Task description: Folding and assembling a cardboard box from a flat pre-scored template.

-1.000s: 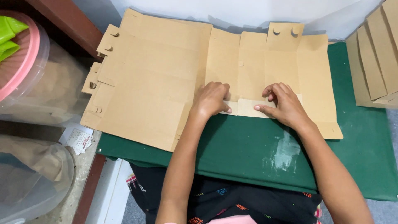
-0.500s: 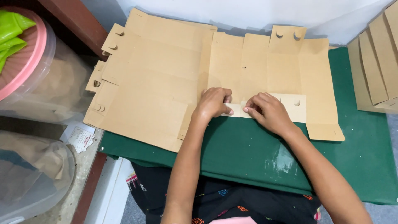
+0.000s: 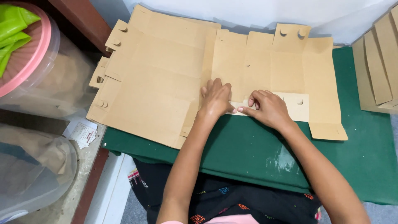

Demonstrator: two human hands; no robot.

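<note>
Both hands press flat on the brown cardboard box sheet (image 3: 265, 70) lying on the green cloth (image 3: 257, 153), left hand (image 3: 215, 99) and right hand (image 3: 269, 108) pinching nothing, and should rub hard along the near flap (image 3: 296, 107) fold to crease it.

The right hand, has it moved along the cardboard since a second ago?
Yes. The right hand slid left along the folded flap, closer to the left hand.
</note>
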